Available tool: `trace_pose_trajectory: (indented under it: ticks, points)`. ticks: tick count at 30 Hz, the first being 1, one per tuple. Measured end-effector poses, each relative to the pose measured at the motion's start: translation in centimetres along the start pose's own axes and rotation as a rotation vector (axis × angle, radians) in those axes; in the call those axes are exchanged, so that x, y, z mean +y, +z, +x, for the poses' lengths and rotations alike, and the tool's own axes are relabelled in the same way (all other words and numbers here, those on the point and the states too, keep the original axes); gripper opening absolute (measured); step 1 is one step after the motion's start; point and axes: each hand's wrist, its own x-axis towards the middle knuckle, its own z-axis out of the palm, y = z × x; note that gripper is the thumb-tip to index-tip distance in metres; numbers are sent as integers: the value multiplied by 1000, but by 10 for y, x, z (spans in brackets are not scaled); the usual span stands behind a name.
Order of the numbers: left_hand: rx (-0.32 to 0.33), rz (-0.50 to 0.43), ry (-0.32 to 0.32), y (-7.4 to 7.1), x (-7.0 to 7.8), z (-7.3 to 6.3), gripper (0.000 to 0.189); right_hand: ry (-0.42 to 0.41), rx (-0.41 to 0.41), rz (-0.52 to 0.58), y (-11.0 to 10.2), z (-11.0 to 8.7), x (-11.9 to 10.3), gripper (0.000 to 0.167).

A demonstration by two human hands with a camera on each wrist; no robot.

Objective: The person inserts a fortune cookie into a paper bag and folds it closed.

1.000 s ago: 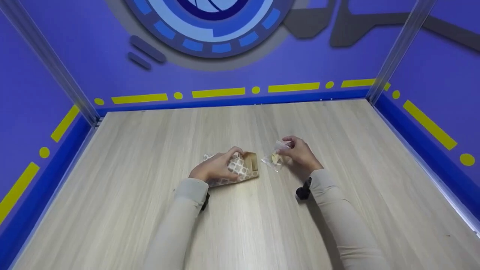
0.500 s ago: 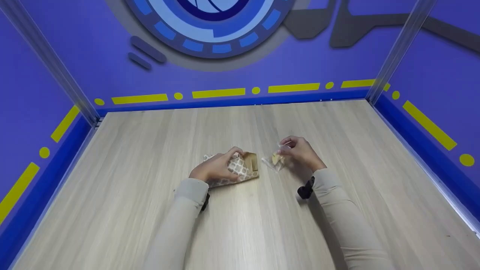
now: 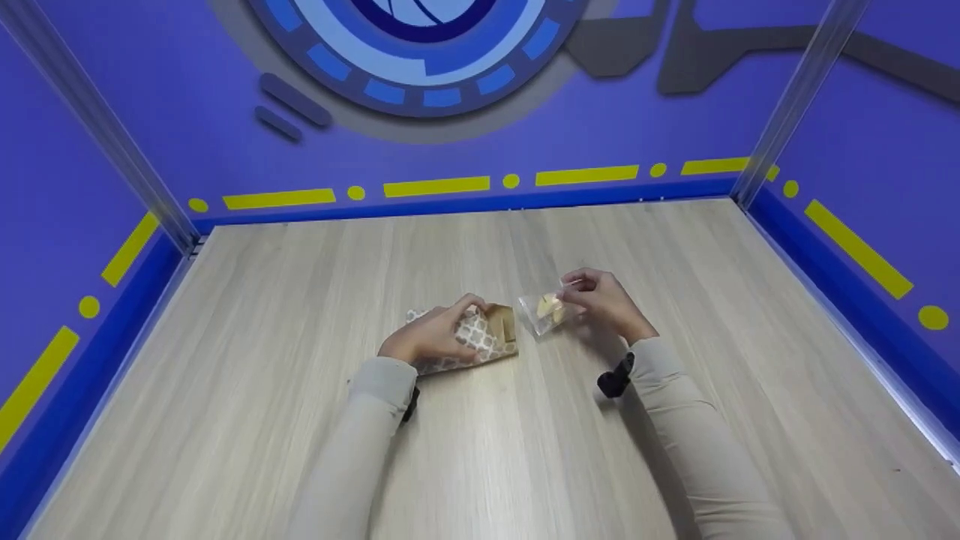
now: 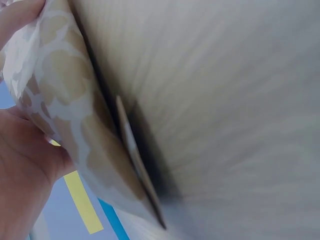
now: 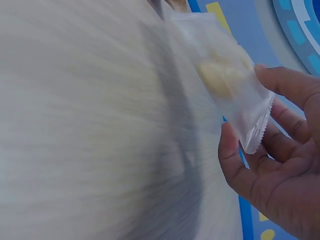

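My left hand [image 3: 431, 336] grips a paper bag [image 3: 480, 337] lying on its side on the table. White and tan patterning covers the bag, and its brown open mouth faces right. In the left wrist view, the patterned bag [image 4: 75, 90] fills the upper left, with the hand [image 4: 25, 165] against its side. To the right of the mouth, my right hand [image 3: 609, 306] pinches a small clear packet [image 3: 541, 319] by its end. Something pale yellow shows inside the packet. The right wrist view shows the packet's serrated edge close to the fingers [image 5: 287, 82].
The pale wood table [image 3: 480, 450] runs back to a blue-purple wall [image 3: 435, 150] with yellow markings. Side panels with metal corner posts [image 3: 795, 97] bound the left and right.
The packet has turned in my right hand and lies flatter, its free end a little farther left, close to the bag's mouth. My left hand and the bag have stayed put.
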Motion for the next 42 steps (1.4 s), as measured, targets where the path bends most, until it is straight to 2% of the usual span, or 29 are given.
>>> trace_pose_trajectory:
  ticks: [4,10,16,22,32,42]
  points:
    - [6,-3,-4,0,0,0,73,22,3,31,-1,0,0,41]
    - [11,-9,-12,-1,0,0,73,12,-3,64,0,-3,-4,42]
    - [12,-15,-9,1,0,0,72,2,-34,120,6,-6,-9,40]
    - [7,-3,-3,1,-1,0,72,40,-80,154,12,-5,-11,41]
    - [4,-7,-15,0,0,0,72,83,-111,146,17,-3,-15,41]
    - [8,-9,-10,0,1,0,71,81,-136,130,19,-3,-16,42]
